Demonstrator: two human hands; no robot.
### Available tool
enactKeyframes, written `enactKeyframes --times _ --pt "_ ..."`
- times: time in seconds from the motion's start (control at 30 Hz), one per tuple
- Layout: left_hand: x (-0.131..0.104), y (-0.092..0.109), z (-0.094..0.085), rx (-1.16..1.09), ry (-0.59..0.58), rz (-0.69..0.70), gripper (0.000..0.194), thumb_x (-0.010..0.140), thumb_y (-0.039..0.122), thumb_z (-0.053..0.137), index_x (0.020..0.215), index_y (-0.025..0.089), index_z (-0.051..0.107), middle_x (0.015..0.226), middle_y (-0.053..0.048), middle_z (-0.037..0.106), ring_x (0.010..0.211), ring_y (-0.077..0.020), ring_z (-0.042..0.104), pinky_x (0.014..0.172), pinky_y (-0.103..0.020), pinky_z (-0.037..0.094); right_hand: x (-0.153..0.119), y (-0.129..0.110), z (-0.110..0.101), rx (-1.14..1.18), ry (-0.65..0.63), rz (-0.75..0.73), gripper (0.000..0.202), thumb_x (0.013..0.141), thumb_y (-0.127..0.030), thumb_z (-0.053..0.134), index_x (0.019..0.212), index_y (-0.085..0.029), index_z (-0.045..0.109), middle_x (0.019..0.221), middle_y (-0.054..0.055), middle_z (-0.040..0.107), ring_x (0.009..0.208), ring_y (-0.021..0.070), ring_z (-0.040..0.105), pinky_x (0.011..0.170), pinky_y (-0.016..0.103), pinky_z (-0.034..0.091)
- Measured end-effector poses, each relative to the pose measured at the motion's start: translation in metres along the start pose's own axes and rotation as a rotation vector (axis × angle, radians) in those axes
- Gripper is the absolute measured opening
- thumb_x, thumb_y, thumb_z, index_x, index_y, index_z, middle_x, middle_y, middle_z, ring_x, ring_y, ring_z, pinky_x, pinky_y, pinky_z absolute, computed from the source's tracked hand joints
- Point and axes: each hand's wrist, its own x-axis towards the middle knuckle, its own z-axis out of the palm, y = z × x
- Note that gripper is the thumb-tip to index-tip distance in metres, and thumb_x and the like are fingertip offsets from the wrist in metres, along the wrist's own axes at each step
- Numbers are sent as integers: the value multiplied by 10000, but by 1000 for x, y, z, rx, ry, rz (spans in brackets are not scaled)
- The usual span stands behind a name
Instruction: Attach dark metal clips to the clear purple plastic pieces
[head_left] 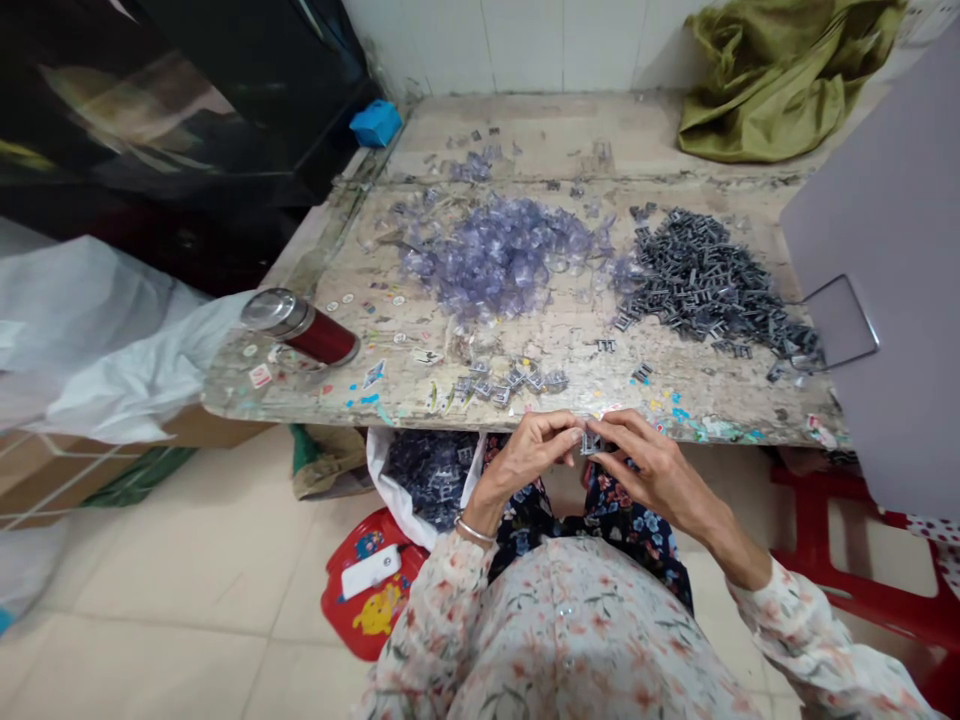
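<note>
Just off the table's front edge, my left hand (541, 447) and my right hand (646, 455) meet around a small grey plastic frame piece (591, 442). Fingers of both hands pinch it from either side. A short row of joined grey and clear pieces (510, 382) lies on the table a little beyond my left hand. Farther back is a heap of clear, purplish plastic pieces (502, 255). To its right spreads a pile of dark grey plastic pieces (709, 275), with single ones scattered nearer my right hand.
A red flask (304, 328) lies tilted at the table's (405, 365) left. Below the edge hangs a white sack (382, 470) of dark pieces, near a red stool (337, 580) bearing a white phone (372, 572). A grey panel (885, 230) with a wire handle stands right; olive cloth (780, 90) lies behind.
</note>
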Motion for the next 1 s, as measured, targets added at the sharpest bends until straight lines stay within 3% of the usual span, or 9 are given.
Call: enactKeyframes --times 0.17,0.37,0.7,1.0 --pt "2 -18 14 -164 134 -11 309 848 421 654 941 135 725 747 -23 636 716 -138 577 681 -238 462 0 1 4 -32 70 -26 389 958 -185 523 1346 -210 502 1165 127 586 1091 225 617 894 358 567" --pt "1 -32 32 -466 257 -58 357 733 416 774 965 147 731 862 -40 682 765 -155 618 729 -284 526 -1 6 10 -14 73 -8 350 954 -179 522 1303 -195 526 1148 129 585 1082 228 621 871 349 572" --pt "1 -9 25 -93 217 117 252 863 367 640 901 143 750 863 -41 646 818 -155 578 773 -251 455 -1 3 4 -39 77 -18 418 957 -203 524 1372 -208 469 1135 133 572 1048 224 625 829 349 580" --pt "-1 -9 25 -17 234 172 253 886 352 612 832 135 732 758 -20 562 729 -133 515 684 -238 426 -1 -1 8 -75 151 -42 329 947 -181 543 1276 -183 562 1107 120 640 1041 209 639 868 344 572"
